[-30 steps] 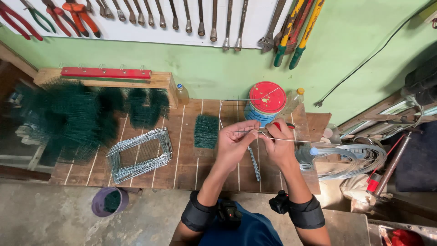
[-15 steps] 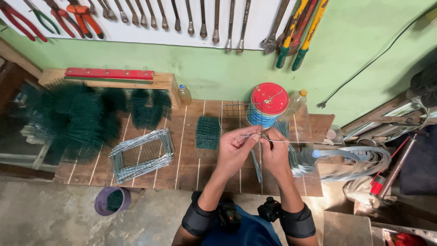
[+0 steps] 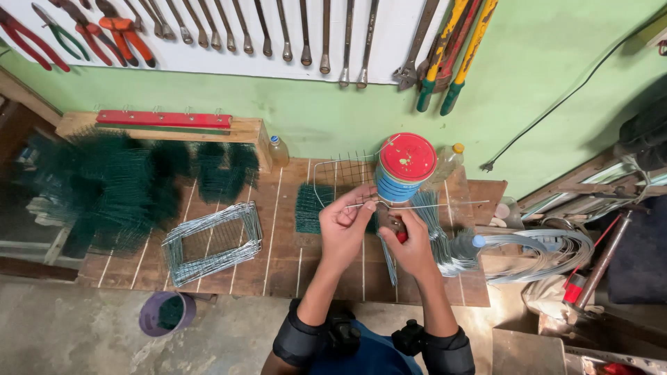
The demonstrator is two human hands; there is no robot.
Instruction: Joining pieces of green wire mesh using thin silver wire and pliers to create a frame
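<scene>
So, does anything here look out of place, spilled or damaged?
Nothing is clearly spilled or broken. The left hand and right hand hold a thin wire above the wooden table. One oddity: loose wire loops hang over the table's right edge.

The brown wooden-plank tabletop [image 3: 278, 264] carries a stack of grey bent-wire rectangular frames [image 3: 212, 242], dark green wire-mesh pieces [image 3: 104, 184], a blue cylindrical tin with red lid [image 3: 404, 167], and two clear plastic bottles [image 3: 278, 151].

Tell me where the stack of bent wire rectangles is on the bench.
The wire rectangles lie left of the left hand, on the wooden bench, beside the dark green mesh pile.
</scene>
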